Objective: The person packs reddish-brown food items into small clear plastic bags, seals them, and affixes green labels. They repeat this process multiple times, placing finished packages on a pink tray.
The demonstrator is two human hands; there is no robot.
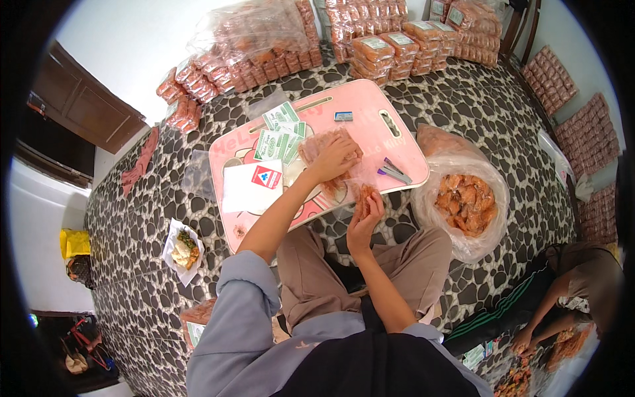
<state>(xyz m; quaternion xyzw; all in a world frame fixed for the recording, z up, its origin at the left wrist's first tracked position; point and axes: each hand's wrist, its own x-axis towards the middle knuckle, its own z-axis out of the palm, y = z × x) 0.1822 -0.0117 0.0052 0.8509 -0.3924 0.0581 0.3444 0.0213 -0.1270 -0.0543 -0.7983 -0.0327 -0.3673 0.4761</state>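
On a pink folding table (369,94), a clear plastic bag of orange-brown snack pieces (317,144) lies under my left hand (337,156), whose palm and fingers rest on it. My right hand (366,223), at the table's near edge, holds snack pieces (366,196) at the bag's near end, fingers curled around them. Green-and-white printed labels (278,141) lie left of the bag, beside a white stack (243,191) with a red-and-white card. A small blue box (343,116) is beyond my hands, and a stapler (395,172) with purple ends lies to the right.
A large open plastic sack of snack pieces (466,203) stands right of the table. Stacked snack packs (374,54) line the wall. Food on white paper (183,250) sits on the floor at left. A co-worker (560,288) handles snack pieces at lower right.
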